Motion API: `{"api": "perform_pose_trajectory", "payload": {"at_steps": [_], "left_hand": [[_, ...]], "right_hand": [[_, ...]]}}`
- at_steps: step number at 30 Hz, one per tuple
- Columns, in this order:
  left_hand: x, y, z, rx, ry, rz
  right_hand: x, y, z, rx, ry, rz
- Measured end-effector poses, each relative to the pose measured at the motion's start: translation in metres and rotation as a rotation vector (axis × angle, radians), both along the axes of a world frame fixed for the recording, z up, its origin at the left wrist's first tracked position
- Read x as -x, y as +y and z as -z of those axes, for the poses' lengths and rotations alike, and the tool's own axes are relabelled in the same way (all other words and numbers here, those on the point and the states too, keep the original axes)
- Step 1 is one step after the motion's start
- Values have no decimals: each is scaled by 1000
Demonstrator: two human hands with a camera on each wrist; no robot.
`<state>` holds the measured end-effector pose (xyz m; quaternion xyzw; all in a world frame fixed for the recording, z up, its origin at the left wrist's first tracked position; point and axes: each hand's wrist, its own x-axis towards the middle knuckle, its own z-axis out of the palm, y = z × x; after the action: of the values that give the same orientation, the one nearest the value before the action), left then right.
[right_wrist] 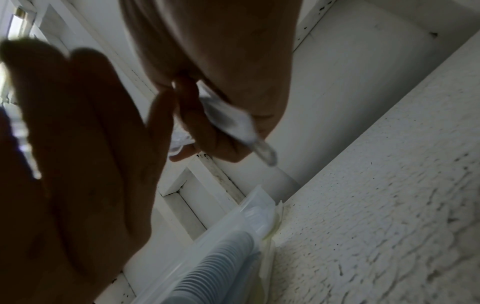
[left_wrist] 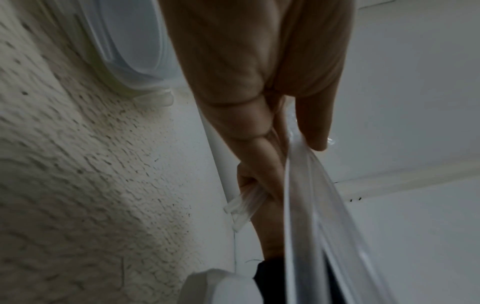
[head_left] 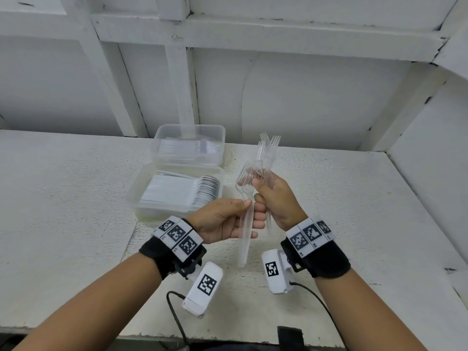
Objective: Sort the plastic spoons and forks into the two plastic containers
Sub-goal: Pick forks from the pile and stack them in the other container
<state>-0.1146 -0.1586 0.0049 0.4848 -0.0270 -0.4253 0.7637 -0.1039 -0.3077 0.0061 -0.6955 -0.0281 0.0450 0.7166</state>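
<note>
Spoons binned; table bare of cutlery. You grip forks right, pinch forks left — bin them.

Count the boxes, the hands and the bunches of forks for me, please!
Boxes: 2, the near container with spoons and the far container.
Hands: 2, left hand and right hand.
Fork bunches: 2, left bunch, right bunch.
Total: 6.

Head view downward over hands, wrist views close, upward
</note>
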Motion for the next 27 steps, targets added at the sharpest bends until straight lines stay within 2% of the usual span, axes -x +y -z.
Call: {"api": "perform_pose_trajectory", "payload": {"at_steps": [5, 8, 13, 15, 19, 22, 27], "left_hand": [[-2, -1, -4, 70, 41, -21], [-5, -3, -2, 122, 86, 25], [-5, -1, -5, 68, 3, 70], [-7, 1, -8, 18, -47, 3], [-11, 0, -8, -87, -120, -239], [-9, -5, -6, -129, -137, -368], [-4, -13, -4, -79, -142, -396]], "right_hand": [[0, -2, -3, -36, 8, 1], [-3, -5, 0, -41, -10, 7], [-4, -8, -2, 11, 15, -7], [-2, -9, -3, 65, 27, 34], [3, -8, -1, 108, 55, 133], [8, -4, 2, 184, -4, 138], [16, 7, 10, 289, -139, 252]]}}
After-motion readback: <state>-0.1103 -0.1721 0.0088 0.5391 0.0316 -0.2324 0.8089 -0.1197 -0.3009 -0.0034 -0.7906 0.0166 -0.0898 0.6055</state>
